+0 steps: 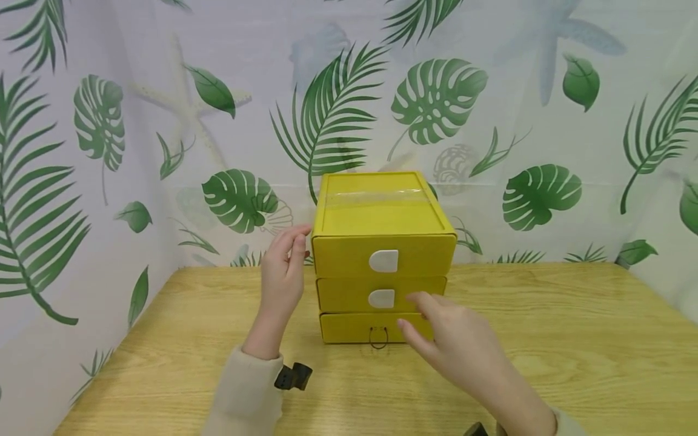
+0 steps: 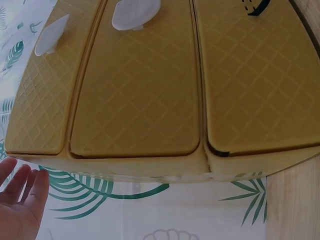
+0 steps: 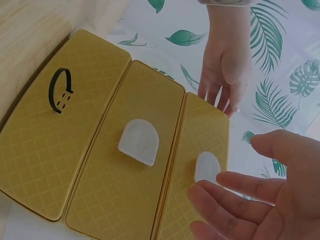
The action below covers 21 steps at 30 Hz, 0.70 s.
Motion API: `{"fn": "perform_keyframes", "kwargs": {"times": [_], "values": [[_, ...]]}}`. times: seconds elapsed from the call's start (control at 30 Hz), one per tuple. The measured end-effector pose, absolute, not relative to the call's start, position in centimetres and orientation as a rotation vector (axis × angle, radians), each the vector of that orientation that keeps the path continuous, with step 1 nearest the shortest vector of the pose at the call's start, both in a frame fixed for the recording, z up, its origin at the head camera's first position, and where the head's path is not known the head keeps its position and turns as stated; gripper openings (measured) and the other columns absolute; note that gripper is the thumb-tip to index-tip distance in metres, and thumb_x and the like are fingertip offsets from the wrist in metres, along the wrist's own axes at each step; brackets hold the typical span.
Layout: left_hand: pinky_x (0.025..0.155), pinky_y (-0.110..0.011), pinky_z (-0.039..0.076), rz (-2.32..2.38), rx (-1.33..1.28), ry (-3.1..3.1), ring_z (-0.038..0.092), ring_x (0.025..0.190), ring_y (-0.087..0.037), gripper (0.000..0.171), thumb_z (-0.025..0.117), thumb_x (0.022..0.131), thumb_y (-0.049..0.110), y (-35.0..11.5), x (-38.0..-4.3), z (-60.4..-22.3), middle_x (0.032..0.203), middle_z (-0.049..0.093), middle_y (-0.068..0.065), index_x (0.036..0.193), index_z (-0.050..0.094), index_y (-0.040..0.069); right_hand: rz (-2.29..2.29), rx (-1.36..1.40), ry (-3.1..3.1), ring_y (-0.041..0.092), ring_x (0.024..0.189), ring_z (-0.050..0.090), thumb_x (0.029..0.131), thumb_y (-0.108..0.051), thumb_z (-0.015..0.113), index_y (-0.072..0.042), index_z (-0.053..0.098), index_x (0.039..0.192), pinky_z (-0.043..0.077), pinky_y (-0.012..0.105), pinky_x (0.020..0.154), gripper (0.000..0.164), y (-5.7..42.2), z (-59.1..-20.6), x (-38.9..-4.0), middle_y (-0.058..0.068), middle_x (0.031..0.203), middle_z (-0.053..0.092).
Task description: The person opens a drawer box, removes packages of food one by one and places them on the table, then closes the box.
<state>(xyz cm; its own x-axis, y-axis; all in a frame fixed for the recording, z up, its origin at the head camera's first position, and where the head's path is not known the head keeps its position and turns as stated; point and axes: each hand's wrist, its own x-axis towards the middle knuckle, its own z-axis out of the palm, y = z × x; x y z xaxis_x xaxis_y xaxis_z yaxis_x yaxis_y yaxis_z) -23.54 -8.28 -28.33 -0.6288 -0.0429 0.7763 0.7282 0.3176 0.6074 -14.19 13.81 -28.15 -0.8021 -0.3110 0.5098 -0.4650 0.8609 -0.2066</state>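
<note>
A yellow three-drawer box [image 1: 384, 257] stands on the table. White rounded tabs mark its top drawer [image 3: 205, 130] and middle drawer [image 2: 135, 95], while a thin black loop [image 3: 56, 90] hangs on the bottom drawer [image 1: 349, 328]. All three drawers are pushed in. At the box's upper left side is my left hand [image 1: 283, 266], its fingers extended along the side wall; whether they press on it I cannot tell. My right hand [image 1: 458, 336] hovers before the drawer fronts, right of the tabs, fingers apart and holding nothing. In the right wrist view its fingertips overlap the top drawer.
Clear tape [image 1: 376, 197] runs across the box's top. Behind the wooden table [image 1: 545, 327] hangs a white cloth [image 1: 371, 91] printed with green leaves. A black strap piece [image 1: 294, 376] sits at my left cuff.
</note>
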Motion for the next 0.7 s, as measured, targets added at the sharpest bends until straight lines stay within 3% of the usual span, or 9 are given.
{"fn": "perform_keyframes", "kwargs": {"times": [0.2,0.7], "values": [[0.071,-0.037,0.052,-1.448,-0.593,-1.895,0.052,0.100,-0.024,0.025,0.043,0.094,0.008,-8.1,-23.9,-28.6,0.108,0.057,-0.016,0.107,0.059,-0.006,0.455,0.629,-2.434,0.021,0.075,0.062,0.079,-0.020,0.065,-0.004,0.063,0.096,0.052,0.030,0.059,0.024,13.7,-27.7,-14.7,0.007,0.090,0.064],[0.068,-0.032,0.052,-1.477,-0.569,-1.862,0.055,0.096,-0.021,0.023,0.048,0.090,0.007,-7.9,-24.3,-28.8,0.106,0.058,-0.015,0.106,0.060,-0.005,0.570,0.758,-2.132,0.022,0.087,0.056,0.073,-0.008,0.070,0.001,0.062,0.094,0.050,0.032,0.072,0.024,12.9,-25.9,-17.8,0.009,0.093,0.062]]}}
